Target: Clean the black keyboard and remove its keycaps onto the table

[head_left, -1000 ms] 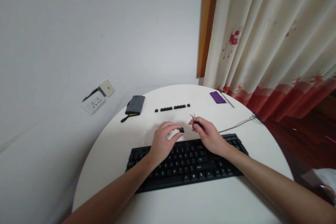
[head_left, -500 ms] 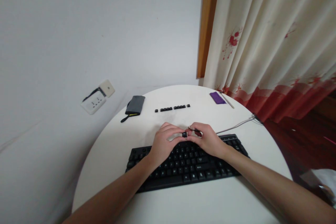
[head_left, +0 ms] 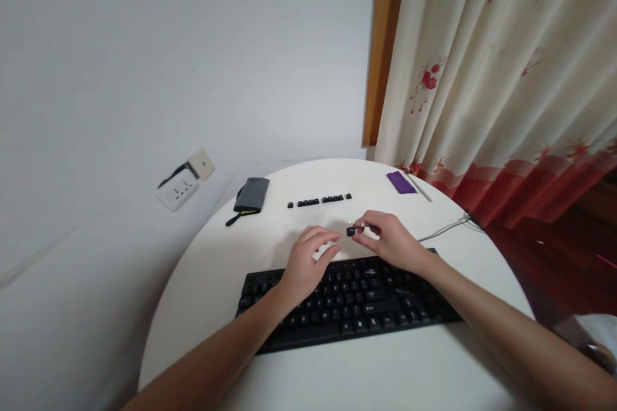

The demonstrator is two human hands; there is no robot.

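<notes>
My right hand is pinched on a small black keycap, held above the far edge of the black keyboard. A thin dark piece with a light tip also shows between those fingers; its kind is too small to make out. My left hand hovers over the keyboard's left middle part, with thumb and fingers apart and nothing in them. Its fingertips point toward the keycap without touching it. Beyond both hands, several loose black keycaps lie in a line across the white table.
A grey pouch with a dark strap lies at the table's far left. At the far right are a purple cloth and a thin pale stick. A cable runs to the right edge. The wall with a socket borders the left.
My left hand has let go of the keycap and its fingers have spread. My right hand has moved slightly up and away with the keycap. The view has shifted a little.
</notes>
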